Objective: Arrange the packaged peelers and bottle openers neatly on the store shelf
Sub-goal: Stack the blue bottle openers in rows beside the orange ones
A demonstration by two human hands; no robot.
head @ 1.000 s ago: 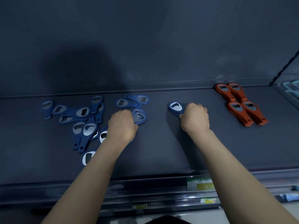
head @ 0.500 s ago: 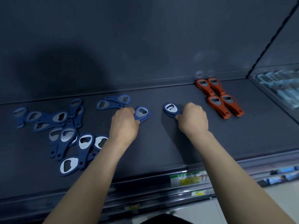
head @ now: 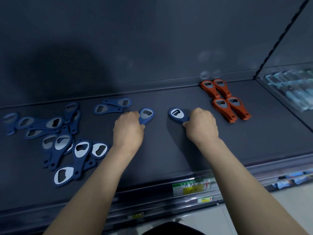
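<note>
My left hand [head: 127, 131] grips the handle of a blue bottle opener [head: 147, 115], its metal head pointing away from me. My right hand [head: 201, 126] grips another blue bottle opener [head: 177, 114] by the handle, apparently a small stack, low over the dark shelf [head: 169, 155]. A loose heap of several blue openers [head: 59, 139] lies scattered on the shelf's left. Two more blue openers [head: 112, 106] lie just beyond my left hand. Orange openers [head: 223, 100] sit in neat stacked rows at the back right.
The shelf's back wall [head: 152, 48] rises close behind. A divider [head: 279, 39] bounds the right side, with pale blue packaged goods [head: 291, 92] beyond it. Price labels [head: 189, 188] line the front rail. Bare shelf lies between my hands and the orange stacks.
My left hand lifted one blue opener out of the heap and carried it right, toward the opener in my right hand. The view has shifted right.
</note>
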